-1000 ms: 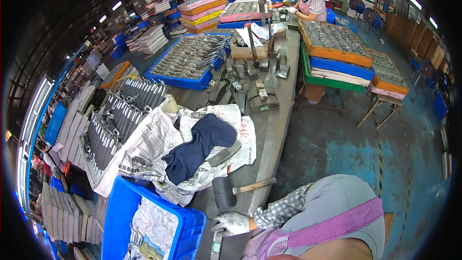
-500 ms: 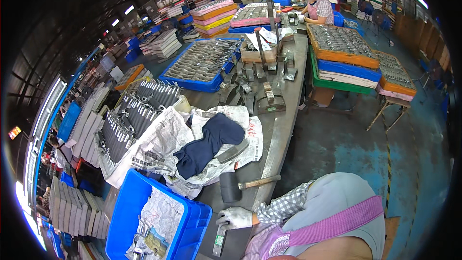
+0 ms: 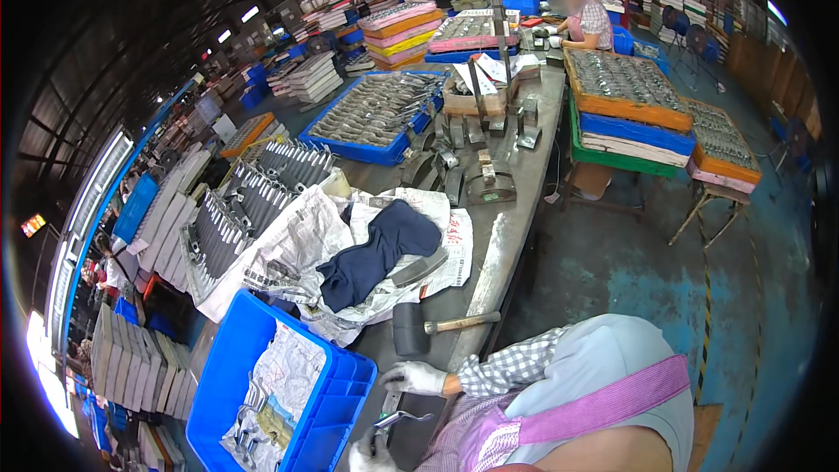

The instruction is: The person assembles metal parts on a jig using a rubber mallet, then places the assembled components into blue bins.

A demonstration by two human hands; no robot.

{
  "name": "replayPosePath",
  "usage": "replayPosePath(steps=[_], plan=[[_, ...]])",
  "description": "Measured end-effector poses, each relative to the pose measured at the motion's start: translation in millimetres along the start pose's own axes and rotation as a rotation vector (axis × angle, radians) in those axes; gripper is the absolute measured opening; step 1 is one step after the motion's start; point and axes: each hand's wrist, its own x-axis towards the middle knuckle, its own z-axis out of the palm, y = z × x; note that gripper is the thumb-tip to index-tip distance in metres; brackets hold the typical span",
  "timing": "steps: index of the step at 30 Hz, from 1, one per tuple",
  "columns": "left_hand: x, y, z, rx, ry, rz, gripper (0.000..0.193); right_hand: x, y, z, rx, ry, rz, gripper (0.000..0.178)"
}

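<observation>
My right hand, in a white glove, reaches over the tabletop near the rubber mallet. Its fingers look stretched out and apart, at the upper end of a narrow metal block with a green patch. My left hand, also gloved, is partly cut off at the lower edge. Its fingers appear closed at the near end of a shiny curved metal utensil lying across the block; the utensil's exact kind is too small to tell. A black rubber mallet with a wooden handle lies just beyond my right hand.
Left of my hands stands a blue bin with paper and metal utensils inside. Beyond lie a dark blue cloth on newspaper, a rack of metal pieces and a blue tray of utensils. A co-worker is at the far end.
My left hand and the shiny curved utensil have come into view at the lower edge. My right hand has loosened from its curled grasp on the block and shifted slightly up. The view has shifted slightly.
</observation>
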Motion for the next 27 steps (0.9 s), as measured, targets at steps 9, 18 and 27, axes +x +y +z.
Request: replayPosePath(steps=[9, 18, 27], plan=[[-31.1, 46.4, 25.5, -0.084, 0.139, 0.173, 0.024, -30.7, -26.6, -31.9, 0.612, -0.903, 0.277, 0.05], [-10.4, 34.1, 30.3, 0.186, 0.245, -0.164, 0.033, -13.6, -14.0, -86.1, 0.291, -0.595, 0.333, 0.064], [-13.4, 28.9, 59.2, 0.253, 0.063, -0.181, 0.051, 0.0, -10.6, -82.2, 0.434, -0.469, 0.422, 0.05]])
